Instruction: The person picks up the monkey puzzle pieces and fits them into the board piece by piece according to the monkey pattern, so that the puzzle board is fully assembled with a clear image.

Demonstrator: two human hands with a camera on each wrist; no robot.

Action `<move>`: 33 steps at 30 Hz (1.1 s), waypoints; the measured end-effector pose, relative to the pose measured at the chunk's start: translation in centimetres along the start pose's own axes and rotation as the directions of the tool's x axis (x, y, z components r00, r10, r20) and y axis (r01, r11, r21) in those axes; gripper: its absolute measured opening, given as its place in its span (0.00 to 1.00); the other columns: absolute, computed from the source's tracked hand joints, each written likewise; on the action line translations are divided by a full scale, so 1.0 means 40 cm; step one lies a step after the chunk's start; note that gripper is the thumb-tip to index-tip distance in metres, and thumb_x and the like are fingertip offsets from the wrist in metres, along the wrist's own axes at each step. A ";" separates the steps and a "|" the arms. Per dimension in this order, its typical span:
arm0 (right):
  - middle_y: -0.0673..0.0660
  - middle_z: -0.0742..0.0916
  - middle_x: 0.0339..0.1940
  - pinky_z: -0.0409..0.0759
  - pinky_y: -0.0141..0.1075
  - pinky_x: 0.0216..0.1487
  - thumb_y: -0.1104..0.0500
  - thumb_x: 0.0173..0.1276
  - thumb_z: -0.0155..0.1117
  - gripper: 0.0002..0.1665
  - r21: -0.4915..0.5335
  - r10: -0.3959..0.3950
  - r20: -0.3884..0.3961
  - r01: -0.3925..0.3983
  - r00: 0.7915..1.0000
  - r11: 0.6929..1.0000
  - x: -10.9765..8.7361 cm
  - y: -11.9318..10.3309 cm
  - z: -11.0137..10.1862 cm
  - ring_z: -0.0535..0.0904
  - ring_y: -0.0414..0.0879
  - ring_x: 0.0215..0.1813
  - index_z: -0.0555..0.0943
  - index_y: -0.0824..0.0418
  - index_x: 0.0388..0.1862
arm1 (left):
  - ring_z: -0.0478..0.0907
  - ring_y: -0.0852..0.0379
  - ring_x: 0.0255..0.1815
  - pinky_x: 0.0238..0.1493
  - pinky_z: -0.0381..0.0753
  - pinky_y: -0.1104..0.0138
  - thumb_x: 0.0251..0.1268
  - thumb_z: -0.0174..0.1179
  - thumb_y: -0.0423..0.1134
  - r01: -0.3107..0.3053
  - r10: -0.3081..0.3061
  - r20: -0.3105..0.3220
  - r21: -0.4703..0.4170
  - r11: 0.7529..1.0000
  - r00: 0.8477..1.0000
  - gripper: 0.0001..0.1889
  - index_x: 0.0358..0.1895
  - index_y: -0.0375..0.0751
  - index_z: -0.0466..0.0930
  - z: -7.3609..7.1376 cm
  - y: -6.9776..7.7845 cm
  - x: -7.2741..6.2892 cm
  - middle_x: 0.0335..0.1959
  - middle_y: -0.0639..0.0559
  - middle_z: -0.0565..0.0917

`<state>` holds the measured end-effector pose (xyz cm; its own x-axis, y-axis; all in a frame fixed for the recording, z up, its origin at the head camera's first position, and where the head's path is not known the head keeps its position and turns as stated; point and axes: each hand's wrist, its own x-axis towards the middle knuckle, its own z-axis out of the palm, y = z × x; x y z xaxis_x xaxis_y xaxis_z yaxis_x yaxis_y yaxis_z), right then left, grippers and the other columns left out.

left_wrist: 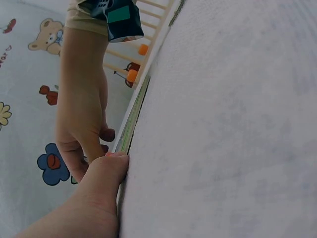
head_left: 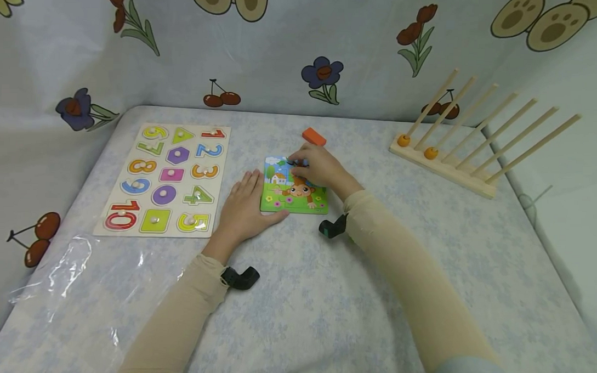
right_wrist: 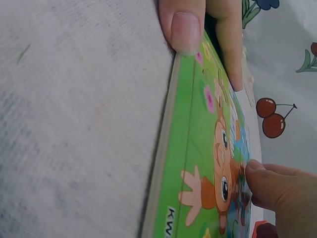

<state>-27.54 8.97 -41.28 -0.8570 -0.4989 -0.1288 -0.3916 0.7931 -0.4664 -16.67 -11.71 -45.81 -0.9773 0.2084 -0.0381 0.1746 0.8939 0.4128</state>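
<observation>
A small jigsaw puzzle (head_left: 302, 207) with a cartoon monkey on a green meadow lies flat mid-table. My left hand (head_left: 243, 206) rests palm down along its left side, fingers straight, thumb at its lower left corner. In the right wrist view, the left thumb (right_wrist: 185, 29) touches the puzzle's near edge. Over the puzzle's upper right part, my right hand (head_left: 319, 165) pinches a small dark-patterned puzzle piece (head_left: 300, 162) between thumb and fingers, mostly hidden by them. The left wrist view shows the right hand (left_wrist: 81, 119) reaching down to the board, fingers bent.
Just behind the puzzle lies an orange block (head_left: 314, 136). To the left is a number and shape board (head_left: 147, 197) with knobbed pieces. A wooden peg rack (head_left: 442, 167) with two orange beads stands at the back right. Clear plastic wrap (head_left: 71, 266) lies at the front left.
</observation>
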 end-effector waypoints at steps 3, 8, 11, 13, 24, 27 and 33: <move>0.53 0.80 0.54 0.77 0.40 0.54 0.49 0.72 0.63 0.22 -0.001 -0.008 -0.001 0.008 1.000 1.000 0.000 -0.008 0.004 0.75 0.47 0.48 0.81 0.52 0.63 | 0.39 0.47 0.84 0.82 0.41 0.52 0.54 0.53 0.78 -0.003 0.003 0.000 -0.001 1.000 1.000 0.62 0.80 0.37 0.43 0.000 0.001 0.000 0.83 0.44 0.46; 0.53 0.80 0.53 0.78 0.39 0.51 0.50 0.72 0.64 0.22 -0.001 0.006 -0.015 -0.006 1.000 1.000 -0.003 -0.015 0.008 0.76 0.47 0.47 0.82 0.52 0.62 | 0.39 0.47 0.84 0.82 0.41 0.53 0.55 0.53 0.78 0.000 0.000 0.005 -0.004 1.000 1.000 0.61 0.80 0.37 0.43 -0.001 0.004 0.000 0.83 0.44 0.45; 0.52 0.80 0.52 0.77 0.39 0.49 0.50 0.72 0.63 0.22 0.013 0.009 -0.002 -0.009 1.000 1.000 -0.007 -0.006 0.006 0.75 0.46 0.45 0.82 0.52 0.63 | 0.38 0.47 0.84 0.83 0.41 0.52 0.55 0.53 0.78 0.003 -0.003 0.011 -0.002 1.000 1.000 0.61 0.80 0.37 0.43 0.000 0.005 -0.001 0.83 0.44 0.45; 0.51 0.81 0.51 0.77 0.39 0.49 0.50 0.72 0.63 0.21 0.025 0.012 -0.003 -0.012 1.000 1.000 -0.013 0.004 0.002 0.75 0.46 0.45 0.82 0.52 0.62 | 0.38 0.47 0.84 0.83 0.41 0.52 0.54 0.53 0.78 0.002 -0.002 0.013 -0.001 1.000 1.000 0.61 0.80 0.37 0.43 0.000 0.006 -0.002 0.83 0.44 0.45; 0.52 0.80 0.50 0.73 0.38 0.44 0.49 0.71 0.64 0.21 0.021 0.018 -0.026 -0.017 1.000 1.000 -0.038 0.040 -0.005 0.73 0.47 0.44 0.83 0.50 0.61 | 0.38 0.48 0.84 0.83 0.40 0.52 0.54 0.52 0.79 0.002 -0.002 0.012 -0.002 1.000 1.000 0.62 0.80 0.37 0.43 0.000 0.004 -0.002 0.83 0.44 0.45; 0.51 0.80 0.48 0.72 0.38 0.44 0.49 0.70 0.66 0.20 0.004 0.026 -0.032 -0.026 0.999 1.000 -0.044 0.041 -0.010 0.73 0.47 0.44 0.84 0.49 0.59 | 0.38 0.47 0.84 0.82 0.40 0.52 0.54 0.52 0.79 -0.002 0.002 0.009 -0.004 1.000 1.000 0.62 0.80 0.37 0.43 0.000 0.004 -0.003 0.83 0.44 0.45; 0.52 0.79 0.47 0.71 0.38 0.43 0.49 0.70 0.65 0.22 -0.002 0.026 -0.008 -0.026 1.000 1.000 -0.055 0.043 -0.015 0.71 0.48 0.43 0.82 0.48 0.62 | 0.38 0.47 0.84 0.83 0.41 0.52 0.54 0.52 0.79 -0.002 0.002 -0.001 -0.001 1.000 1.000 0.62 0.80 0.37 0.43 0.000 0.004 -0.003 0.83 0.44 0.45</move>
<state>-26.53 11.65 -41.28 -0.8696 -0.4754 -0.1333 -0.3701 0.8063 -0.4613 -16.51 -11.60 -45.76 -0.9771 0.2098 -0.0362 0.1765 0.8931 0.4139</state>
